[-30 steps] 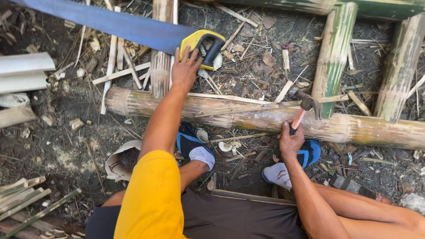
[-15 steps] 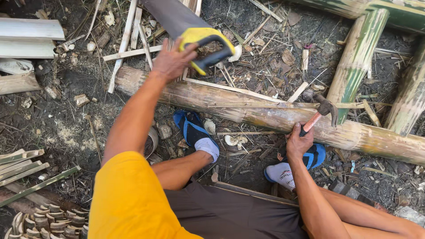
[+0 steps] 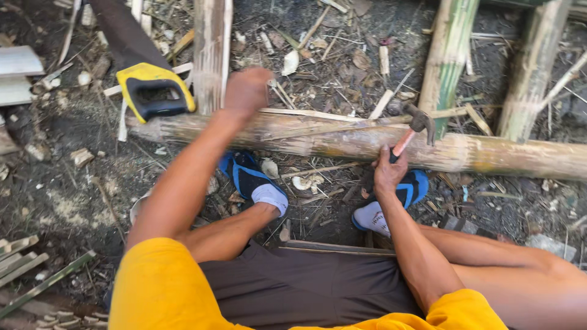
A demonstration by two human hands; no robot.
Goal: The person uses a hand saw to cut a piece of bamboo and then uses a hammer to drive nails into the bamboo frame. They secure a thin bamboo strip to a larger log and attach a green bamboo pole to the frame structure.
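My left hand (image 3: 247, 91) hovers over a long bamboo pole (image 3: 489, 156) that lies across the ground; the hand is blurred, its fingers curled in with nothing in them. A handsaw with a yellow and black handle (image 3: 153, 91) lies just left of it, against the pole's end. My right hand (image 3: 388, 174) grips the orange handle of a small hammer (image 3: 419, 122), whose dark head rests against the top of the pole. My feet, in blue shoes (image 3: 251, 177) and white socks, sit just in front of the pole.
Three more bamboo poles (image 3: 449, 61) (image 3: 532, 73) (image 3: 211, 55) run away from the long one. Wood chips and splinters litter the dark soil. Split bamboo strips (image 3: 24, 260) lie at lower left, pale flat boards (image 3: 18, 67) at upper left.
My left hand has let go of the saw handle and moved right over the pole; the saw now lies on the ground. The right hand keeps hold of the hammer.
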